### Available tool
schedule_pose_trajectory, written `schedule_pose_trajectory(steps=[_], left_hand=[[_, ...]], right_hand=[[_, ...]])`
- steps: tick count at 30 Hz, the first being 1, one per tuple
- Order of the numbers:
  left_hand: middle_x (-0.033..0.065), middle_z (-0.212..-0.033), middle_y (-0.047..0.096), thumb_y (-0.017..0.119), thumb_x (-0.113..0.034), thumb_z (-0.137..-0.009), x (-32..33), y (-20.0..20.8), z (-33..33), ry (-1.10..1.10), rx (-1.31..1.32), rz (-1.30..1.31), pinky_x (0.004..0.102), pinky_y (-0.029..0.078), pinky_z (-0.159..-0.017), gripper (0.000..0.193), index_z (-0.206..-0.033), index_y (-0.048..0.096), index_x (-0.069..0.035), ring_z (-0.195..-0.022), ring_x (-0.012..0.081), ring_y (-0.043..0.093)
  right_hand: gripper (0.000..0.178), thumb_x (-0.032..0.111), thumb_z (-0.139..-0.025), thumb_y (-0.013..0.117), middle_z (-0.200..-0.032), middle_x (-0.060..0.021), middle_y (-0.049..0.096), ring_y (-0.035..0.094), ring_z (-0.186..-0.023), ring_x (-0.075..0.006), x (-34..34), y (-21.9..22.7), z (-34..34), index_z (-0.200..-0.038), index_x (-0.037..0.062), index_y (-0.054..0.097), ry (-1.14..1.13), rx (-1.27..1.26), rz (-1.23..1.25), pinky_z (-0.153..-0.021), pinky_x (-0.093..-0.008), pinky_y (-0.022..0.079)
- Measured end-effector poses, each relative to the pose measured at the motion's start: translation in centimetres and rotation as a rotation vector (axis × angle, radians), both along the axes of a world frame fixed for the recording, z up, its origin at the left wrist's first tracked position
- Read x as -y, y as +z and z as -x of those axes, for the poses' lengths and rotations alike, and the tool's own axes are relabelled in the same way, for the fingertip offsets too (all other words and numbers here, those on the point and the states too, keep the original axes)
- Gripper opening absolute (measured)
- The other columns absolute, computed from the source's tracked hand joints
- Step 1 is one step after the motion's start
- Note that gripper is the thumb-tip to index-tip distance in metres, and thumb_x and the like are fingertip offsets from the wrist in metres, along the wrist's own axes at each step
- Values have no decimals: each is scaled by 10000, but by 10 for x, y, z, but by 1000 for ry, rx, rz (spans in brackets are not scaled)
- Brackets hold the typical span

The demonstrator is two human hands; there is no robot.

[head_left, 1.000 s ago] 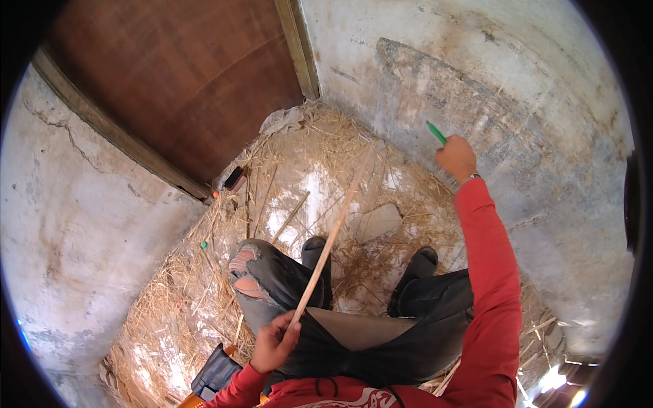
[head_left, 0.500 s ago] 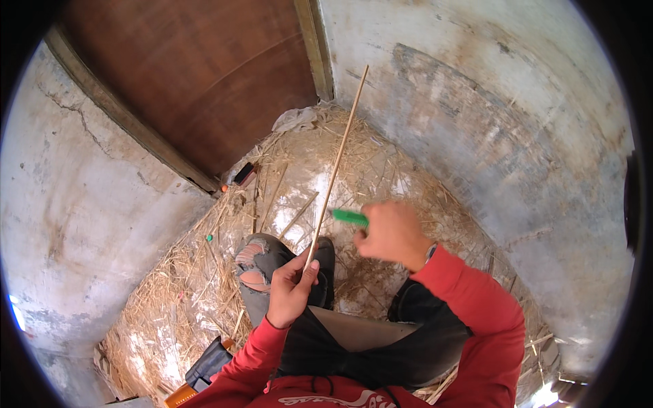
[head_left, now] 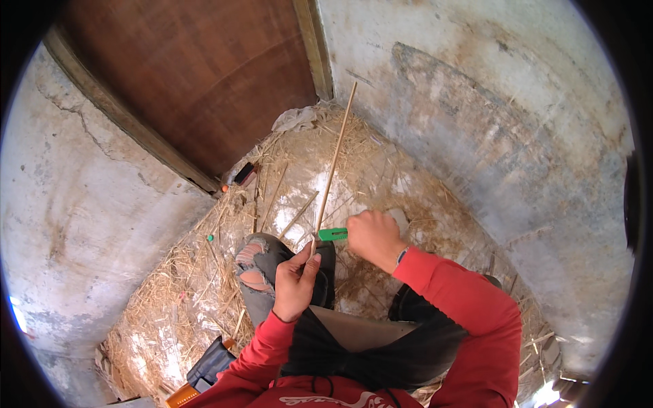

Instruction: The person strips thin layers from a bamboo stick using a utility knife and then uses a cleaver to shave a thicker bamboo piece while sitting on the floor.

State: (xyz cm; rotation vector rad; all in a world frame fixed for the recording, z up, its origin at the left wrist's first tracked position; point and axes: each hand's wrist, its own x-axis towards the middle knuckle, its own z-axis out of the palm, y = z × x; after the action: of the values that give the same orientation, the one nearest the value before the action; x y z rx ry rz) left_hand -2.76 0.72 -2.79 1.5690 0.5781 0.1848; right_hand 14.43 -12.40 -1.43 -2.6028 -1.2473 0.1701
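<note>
My left hand [head_left: 295,282] pinches the near end of a long thin wooden stick [head_left: 336,158] between thumb and fingers. The stick slants up and away toward the door. Just above the left fingertips, a green utility knife [head_left: 332,234] meets the stick from the right. My right hand [head_left: 373,238] is closed round the knife's handle, its knuckles facing up. The blade's exact contact with the stick is too small to make out. Both hands are in front of my knees.
Straw and wood shavings [head_left: 183,289] litter the floor. A brown door [head_left: 197,75] stands at the far left, between pale worn walls [head_left: 490,129]. A small black and red object [head_left: 245,174] lies by the door. At my lower left is a black pouch [head_left: 209,360] beside something orange [head_left: 182,396].
The right hand has brought the knife down and left against the stick, near the left hand. The stick's far tip has dropped and shifted slightly left.
</note>
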Motion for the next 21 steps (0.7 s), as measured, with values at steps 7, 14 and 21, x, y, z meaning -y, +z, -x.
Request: schedule_pose_trajectory(steps=[7, 14, 21], left_hand=[[168, -1119, 738, 630, -117, -993, 34, -8, 59, -139, 36, -109, 248, 493, -880, 324, -1241, 634, 92, -981, 82, 606], [229, -1141, 722, 648, -97, -976, 6, 2, 91, -338, -23, -222, 293, 509, -907, 309, -1232, 656, 75, -1041, 126, 650], [29, -833, 650, 588, -161, -1026, -21, 18, 43, -100, -26, -245, 237, 468, -687, 362, -1326, 612, 39, -735, 85, 571]], right_hand=[[159, 192, -859, 660, -860, -181, 697, 710, -818, -368, 86, -11, -166, -868, 35, 679, -520, 346, -25, -671, -475, 567], [205, 169, -862, 638, -1017, -224, 717, 702, -927, -420, 183, -51, -246, -968, 6, 702, -926, 241, -31, -792, -507, 565], [308, 242, -794, 686, -890, -255, 705, 687, -842, -436, 178, -4, -210, -911, -43, 685, -853, 155, -116, -758, -505, 550]])
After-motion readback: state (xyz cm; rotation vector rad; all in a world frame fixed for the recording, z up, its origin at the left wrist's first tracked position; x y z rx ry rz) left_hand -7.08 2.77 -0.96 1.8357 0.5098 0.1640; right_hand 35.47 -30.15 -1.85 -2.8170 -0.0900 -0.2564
